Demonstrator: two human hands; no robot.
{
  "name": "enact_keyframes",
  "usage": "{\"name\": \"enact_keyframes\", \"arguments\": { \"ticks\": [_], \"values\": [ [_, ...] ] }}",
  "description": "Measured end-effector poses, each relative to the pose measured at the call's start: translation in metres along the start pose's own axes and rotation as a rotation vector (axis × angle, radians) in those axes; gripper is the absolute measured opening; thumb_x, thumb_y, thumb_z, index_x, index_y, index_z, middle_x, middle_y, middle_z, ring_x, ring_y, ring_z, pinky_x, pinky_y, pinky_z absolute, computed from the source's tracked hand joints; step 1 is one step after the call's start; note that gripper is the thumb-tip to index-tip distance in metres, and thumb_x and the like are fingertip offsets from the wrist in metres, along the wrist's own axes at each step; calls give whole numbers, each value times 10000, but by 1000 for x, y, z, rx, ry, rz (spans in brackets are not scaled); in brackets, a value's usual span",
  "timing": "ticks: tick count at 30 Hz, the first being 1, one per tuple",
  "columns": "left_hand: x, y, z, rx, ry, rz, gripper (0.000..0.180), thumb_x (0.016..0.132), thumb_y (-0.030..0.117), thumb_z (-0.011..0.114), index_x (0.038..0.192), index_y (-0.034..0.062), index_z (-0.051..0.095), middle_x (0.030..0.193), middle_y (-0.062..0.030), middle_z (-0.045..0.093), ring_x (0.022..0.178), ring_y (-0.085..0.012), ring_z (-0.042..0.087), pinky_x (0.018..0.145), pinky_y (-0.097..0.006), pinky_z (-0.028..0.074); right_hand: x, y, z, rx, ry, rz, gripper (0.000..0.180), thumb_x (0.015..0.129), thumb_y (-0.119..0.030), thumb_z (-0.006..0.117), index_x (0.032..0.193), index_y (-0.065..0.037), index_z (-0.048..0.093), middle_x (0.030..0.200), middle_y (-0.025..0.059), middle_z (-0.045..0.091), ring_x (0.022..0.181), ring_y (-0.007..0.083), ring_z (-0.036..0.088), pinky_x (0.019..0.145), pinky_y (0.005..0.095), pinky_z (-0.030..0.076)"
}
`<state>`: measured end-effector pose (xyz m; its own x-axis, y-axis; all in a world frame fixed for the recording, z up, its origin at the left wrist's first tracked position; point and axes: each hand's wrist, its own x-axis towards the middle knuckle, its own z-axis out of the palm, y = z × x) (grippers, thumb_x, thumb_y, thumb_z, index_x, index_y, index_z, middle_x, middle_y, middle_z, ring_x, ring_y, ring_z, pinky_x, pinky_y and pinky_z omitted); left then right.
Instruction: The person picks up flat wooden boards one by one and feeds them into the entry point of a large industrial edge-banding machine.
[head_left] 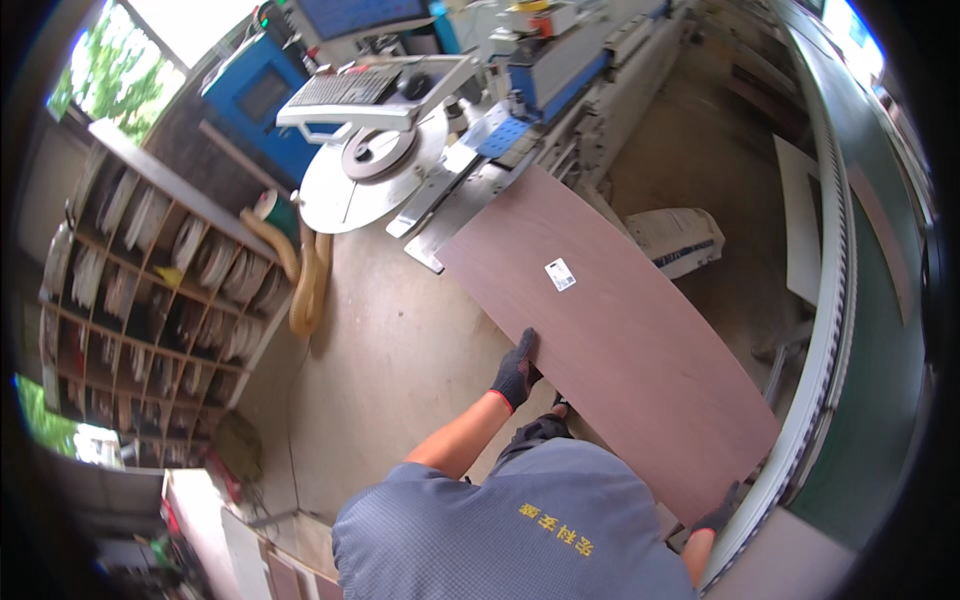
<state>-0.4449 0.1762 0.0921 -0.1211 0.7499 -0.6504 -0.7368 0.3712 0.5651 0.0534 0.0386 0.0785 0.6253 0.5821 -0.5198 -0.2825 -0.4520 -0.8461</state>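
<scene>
A long reddish-brown wood-grain panel (615,345) slants across the middle in front of me, with a white label (560,275) stuck on its face. My left hand (517,372), in a dark glove with a red cuff, grips the panel's left edge; its thumb lies on top and the other fingers are mostly hidden beneath. At the near right corner, my gloved right hand (718,510) holds the panel's end, partly out of sight. The panel's far end reaches the metal bed of a machine (480,195).
A conveyor (838,340) with a green belt runs along the right. A keyboard (348,88) stands on a shelf above a round edge-band reel (380,155). At left is a compartment rack (150,290) of rolls; a tan hose (308,285) hangs nearby. A white sack (678,240) lies beyond the panel.
</scene>
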Motion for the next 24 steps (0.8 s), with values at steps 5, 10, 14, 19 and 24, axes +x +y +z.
{"name": "enact_keyframes", "arguments": {
  "ticks": [5,10,14,19,24],
  "values": [
    [33,12,-36,-137,82,57,659,856,489,570,1299,28,408,1219,-106,543,1079,-246,559,939,-412,441,96,9,54,-96,-95,-53,671,842,-514,568,1236,25,504,1220,126,538,1026,272,552,878,402,449],
    [81,16,-89,-173,213,80,628,871,442,573,1273,-14,416,1016,-116,623,930,-196,608,819,-352,495,139,-5,90,-197,-259,109,744,842,-584,500,1329,-27,418,1323,112,462,1141,279,478,975,411,376],
    [93,100,-122,165,632,645,668,847,266,649,1348,-15,309,884,-103,609,747,-152,597,672,-285,517,215,9,68,-225,-403,389,799,839,-659,415,1378,-72,365,1390,86,405,1231,284,403,1037,422,305],
    [91,180,-175,316,394,684,643,785,167,700,1304,-24,373,754,-69,584,656,-112,569,594,-249,478,208,-29,129,-418,-274,466,721,854,-673,322,1407,-210,334,1431,5,363,1309,244,314,1082,439,236],
    [80,181,-147,599,947,735,481,721,178,759,1072,-16,494,942,-140,592,787,-224,598,710,-327,494,225,-29,129,-435,-242,473,698,870,-649,321,1412,-208,323,1436,7,351,1316,249,302,1085,455,224]
  ]
}}
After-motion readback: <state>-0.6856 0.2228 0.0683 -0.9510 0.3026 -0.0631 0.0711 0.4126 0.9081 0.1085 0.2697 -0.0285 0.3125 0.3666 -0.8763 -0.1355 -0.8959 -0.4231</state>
